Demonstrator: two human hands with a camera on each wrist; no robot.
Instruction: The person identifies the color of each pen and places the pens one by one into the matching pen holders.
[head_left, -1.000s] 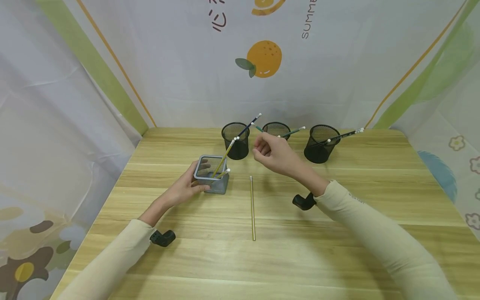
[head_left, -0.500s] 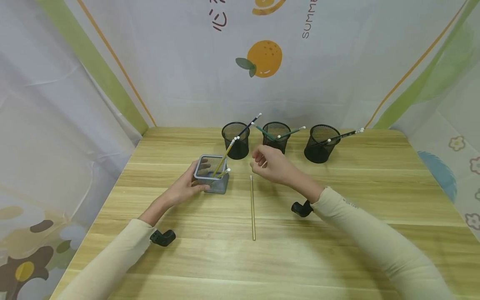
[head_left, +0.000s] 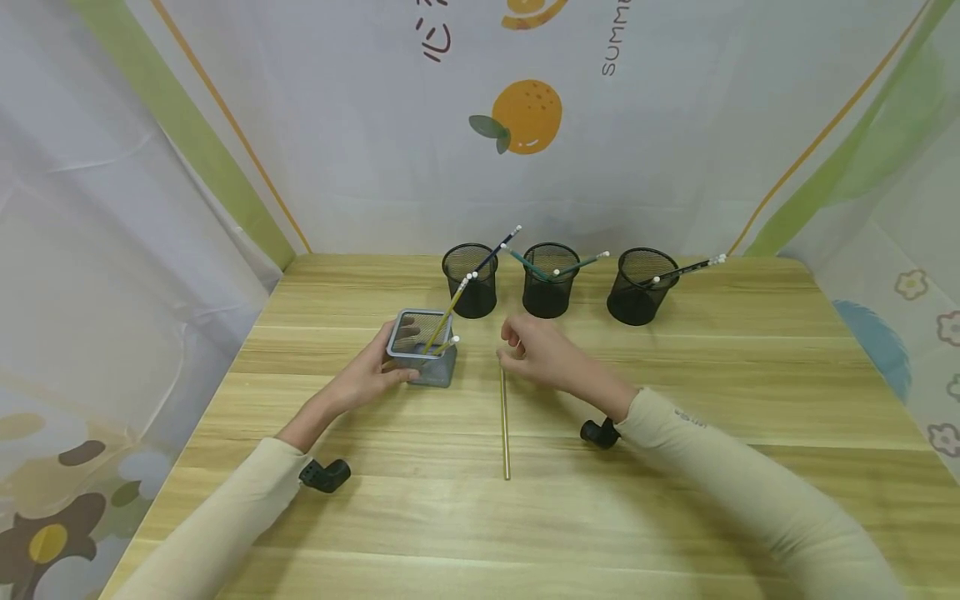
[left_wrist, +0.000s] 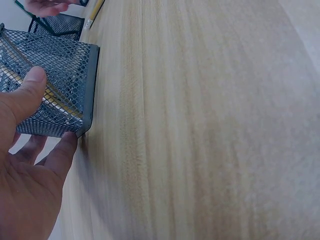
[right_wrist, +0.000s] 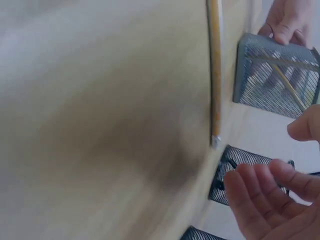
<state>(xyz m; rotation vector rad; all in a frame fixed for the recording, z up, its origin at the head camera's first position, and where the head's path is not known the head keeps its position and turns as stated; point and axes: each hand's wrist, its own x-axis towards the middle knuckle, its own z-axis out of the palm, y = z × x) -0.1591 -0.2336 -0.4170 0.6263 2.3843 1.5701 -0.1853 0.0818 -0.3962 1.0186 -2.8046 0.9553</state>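
Observation:
My left hand (head_left: 363,377) grips a grey square mesh pen holder (head_left: 435,373), thumb on the near side and fingers round the far side. Several yellow pencils (head_left: 452,310) lean inside that holder. A gold-yellow pencil (head_left: 505,429) lies lengthwise on the table, eraser end away from me. Just over its eraser end hovers my right hand (head_left: 551,360), fingers bent loosely and thumb apart. In the right wrist view, a gap shows between the right hand's fingers (right_wrist: 250,192) and the pencil (right_wrist: 215,80); nothing is held there.
Along the back of the wooden table (head_left: 420,517) stand three round black mesh holders: the left (head_left: 474,296) has a dark blue pencil (head_left: 501,248), the middle (head_left: 546,298) green pencils, the right (head_left: 632,307) black ones. A printed white cloth (head_left: 375,167) hangs behind.
My right hand has moved down and toward me, from in front of the middle black holder to the lying pencil's eraser end. The left hand and its pen holder have stayed put.

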